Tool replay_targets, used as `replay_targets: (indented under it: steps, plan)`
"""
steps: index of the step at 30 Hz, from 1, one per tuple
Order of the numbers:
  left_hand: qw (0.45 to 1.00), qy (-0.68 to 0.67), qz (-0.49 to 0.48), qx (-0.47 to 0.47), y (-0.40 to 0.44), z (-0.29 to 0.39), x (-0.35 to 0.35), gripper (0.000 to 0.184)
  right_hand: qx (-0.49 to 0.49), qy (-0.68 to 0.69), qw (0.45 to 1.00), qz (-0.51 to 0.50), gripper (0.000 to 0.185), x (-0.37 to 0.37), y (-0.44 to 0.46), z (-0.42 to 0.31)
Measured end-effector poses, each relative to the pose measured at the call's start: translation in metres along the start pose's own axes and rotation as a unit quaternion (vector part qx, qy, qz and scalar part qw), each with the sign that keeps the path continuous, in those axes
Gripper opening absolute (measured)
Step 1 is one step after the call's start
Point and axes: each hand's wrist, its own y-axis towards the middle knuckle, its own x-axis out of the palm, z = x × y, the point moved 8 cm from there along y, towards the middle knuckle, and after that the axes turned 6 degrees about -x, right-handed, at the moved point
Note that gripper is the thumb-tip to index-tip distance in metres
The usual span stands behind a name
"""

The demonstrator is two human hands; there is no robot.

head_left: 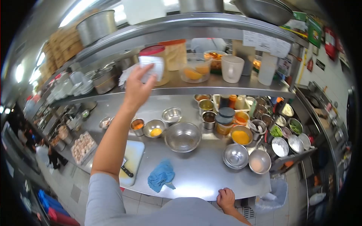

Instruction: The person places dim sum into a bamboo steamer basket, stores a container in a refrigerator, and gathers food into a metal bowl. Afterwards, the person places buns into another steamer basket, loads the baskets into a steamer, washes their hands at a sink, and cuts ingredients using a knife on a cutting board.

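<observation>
My left hand is raised to the lower shelf, thumb and fingers at a white paper slip. The slip is in front of a red-lidded container and covers part of it; I cannot see all the fingers. Loose white papers show beside my wrist. My right hand rests at the front edge of the steel table, its fingers curled in with nothing visible in them. A crumpled blue cloth lies between my arms. To its left, a black-handled knife lies on a cutting board.
A large metal bowl stands mid-table. Stacked bowls and several ingredient containers crowd the right. A tray of pale round pieces sits at left. On the shelf stand a white pitcher and a clear tub. A bin is below right.
</observation>
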Motion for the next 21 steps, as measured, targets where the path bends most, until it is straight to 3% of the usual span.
replay_targets:
  steps: [1,3,5,7,9,11,13,14,17,19,21]
  plan:
    - [0.997,-0.042,-0.046,0.05,-0.002,0.034,0.025,0.047,-0.006,-0.001,1.0,-0.015,0.021,0.001,0.0,-0.001]
    - [0.982,-0.139,-0.128,0.025,0.003,0.08,0.073,0.062,-0.009,-0.01,1.0,-0.012,0.022,0.002,-0.002,0.001]
    - [0.923,-0.254,-0.244,-0.152,0.023,0.104,0.125,0.08,-0.028,-0.011,0.999,-0.013,0.023,0.002,0.0,0.0]
    - [0.846,-0.444,-0.188,-0.225,0.054,0.126,0.173,0.075,-0.018,-0.01,1.0,-0.01,0.021,0.003,-0.002,0.0]
    - [0.823,-0.465,-0.199,-0.26,0.085,0.147,0.21,0.064,-0.008,-0.016,1.0,-0.006,0.021,0.002,-0.003,0.001]
    - [0.812,-0.424,-0.156,-0.368,0.092,0.168,0.221,0.049,-0.005,-0.013,1.0,-0.006,0.021,0.004,-0.004,0.001]
    - [0.793,-0.475,-0.076,-0.374,0.1,0.17,0.241,0.042,0.008,-0.009,1.0,0.005,0.02,0.006,-0.006,0.003]
    - [0.788,-0.508,-0.031,-0.348,0.11,0.157,0.265,0.037,-0.004,0.0,1.0,-0.001,0.02,0.008,-0.004,0.0]
    - [0.814,-0.482,-0.038,-0.322,0.083,0.144,0.239,0.033,-0.003,-0.01,1.0,0.017,0.019,0.005,-0.005,-0.003]
    - [0.923,-0.364,0.05,-0.111,0.067,0.136,0.175,0.031,0.002,-0.025,1.0,0.011,0.02,0.009,-0.008,0.001]
    - [0.947,-0.251,0.192,0.06,0.037,0.127,0.084,0.037,-0.003,-0.024,1.0,0.008,0.021,0.01,-0.009,0.001]
